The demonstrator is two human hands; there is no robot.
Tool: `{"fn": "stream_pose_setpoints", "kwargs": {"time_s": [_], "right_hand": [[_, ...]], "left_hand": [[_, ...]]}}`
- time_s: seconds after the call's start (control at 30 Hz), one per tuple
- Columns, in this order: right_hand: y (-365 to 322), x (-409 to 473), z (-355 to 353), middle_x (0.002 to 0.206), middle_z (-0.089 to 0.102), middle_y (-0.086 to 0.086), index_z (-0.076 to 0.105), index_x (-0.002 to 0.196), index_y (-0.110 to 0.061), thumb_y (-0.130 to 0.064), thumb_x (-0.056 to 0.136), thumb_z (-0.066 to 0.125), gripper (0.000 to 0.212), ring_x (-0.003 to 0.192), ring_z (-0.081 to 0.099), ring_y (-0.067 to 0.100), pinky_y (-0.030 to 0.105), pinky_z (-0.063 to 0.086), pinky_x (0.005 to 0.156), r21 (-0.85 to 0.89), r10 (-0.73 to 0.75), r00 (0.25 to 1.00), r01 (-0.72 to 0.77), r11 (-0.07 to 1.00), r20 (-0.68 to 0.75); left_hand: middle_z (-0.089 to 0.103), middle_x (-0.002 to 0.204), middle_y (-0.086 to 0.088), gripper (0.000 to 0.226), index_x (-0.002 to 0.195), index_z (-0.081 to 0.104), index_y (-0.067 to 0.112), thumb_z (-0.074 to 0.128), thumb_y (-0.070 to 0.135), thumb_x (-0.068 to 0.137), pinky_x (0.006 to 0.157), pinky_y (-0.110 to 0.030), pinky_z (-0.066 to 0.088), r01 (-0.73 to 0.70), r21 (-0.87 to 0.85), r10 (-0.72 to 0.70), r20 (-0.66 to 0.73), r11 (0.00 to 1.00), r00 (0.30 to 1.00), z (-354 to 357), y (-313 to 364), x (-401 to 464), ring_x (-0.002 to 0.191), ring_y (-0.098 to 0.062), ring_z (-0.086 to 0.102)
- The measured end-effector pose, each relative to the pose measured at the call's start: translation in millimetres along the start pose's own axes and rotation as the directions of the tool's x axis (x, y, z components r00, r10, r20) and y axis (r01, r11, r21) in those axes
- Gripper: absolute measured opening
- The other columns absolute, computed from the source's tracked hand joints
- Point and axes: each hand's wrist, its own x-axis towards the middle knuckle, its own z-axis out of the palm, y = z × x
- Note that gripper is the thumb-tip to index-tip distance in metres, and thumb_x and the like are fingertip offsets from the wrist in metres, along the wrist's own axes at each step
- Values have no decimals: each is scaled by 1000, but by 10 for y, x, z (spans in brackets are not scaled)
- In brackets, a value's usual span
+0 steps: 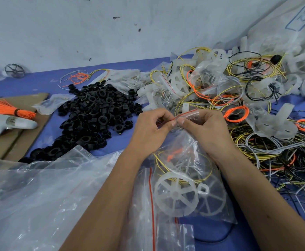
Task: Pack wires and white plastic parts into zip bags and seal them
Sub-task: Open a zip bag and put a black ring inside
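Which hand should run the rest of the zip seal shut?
Probably right. Both hands pinch the clear zip bag's red-striped seal at one spot; the free stretch runs to the right hand's side, so the left hand can anchor.

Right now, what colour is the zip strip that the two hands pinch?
Red, on the clear zip bag; the zip strip shows best in the head view.

both forearms are bare from elbow to wrist, with no sleeves in view. the left hand [152, 129] and right hand [205, 127] wear no gloves, rings or watch.
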Motion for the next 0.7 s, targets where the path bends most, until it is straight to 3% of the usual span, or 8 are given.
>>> {"fn": "stream_pose_setpoints", "kwargs": {"time_s": [0.2,0.27,0.37,0.5,0.6,0.7], "right_hand": [[6,0,3,84,67,37,78,83,-6,-2,89,73,9,70,55,25,38,43,66,39,11,1000,-10,999,-21],[26,-4,-7,85,68,36,77,85,-2,-1,88,73,5,72,58,25,38,46,69,64,44,999,-44,997,2],[47,-17,-18,85,77,18,78,90,-3,-1,86,75,5,76,70,24,39,57,73,110,66,997,-71,991,49],[30,-9,1,87,78,15,77,91,3,2,85,75,6,80,73,24,41,59,80,111,38,999,-41,993,30],[20,-12,6,82,78,13,77,87,1,1,85,75,3,75,71,21,36,58,72,102,40,999,-40,994,0],[9,-15,1,81,77,16,76,87,3,0,85,76,3,72,68,25,36,57,67,130,67,997,-62,990,-30]], "left_hand": [[67,71,12,16,79,70,21,76,11,90,65,-17,46,24,26,-24,-6,999,1000,-37,-6,-4,67,0,59],[68,71,9,16,77,70,18,76,9,89,66,-22,49,23,28,-22,-16,999,1000,-34,4,-9,68,-4,61],[70,72,3,12,77,72,12,78,7,87,69,-30,53,22,-11,-22,-27,1000,999,-23,19,-4,71,-16,67],[71,72,6,12,78,74,17,78,10,87,69,-31,55,8,-18,-8,-28,1000,1000,-42,0,-6,70,-10,67],[72,73,4,9,79,75,17,78,14,87,69,-41,56,24,4,-24,-30,1000,999,-66,-31,-15,72,-21,68],[71,72,5,9,79,75,16,77,13,88,71,-44,56,29,25,-28,-25,999,999,-90,-51,-14,72,-19,68]]}}
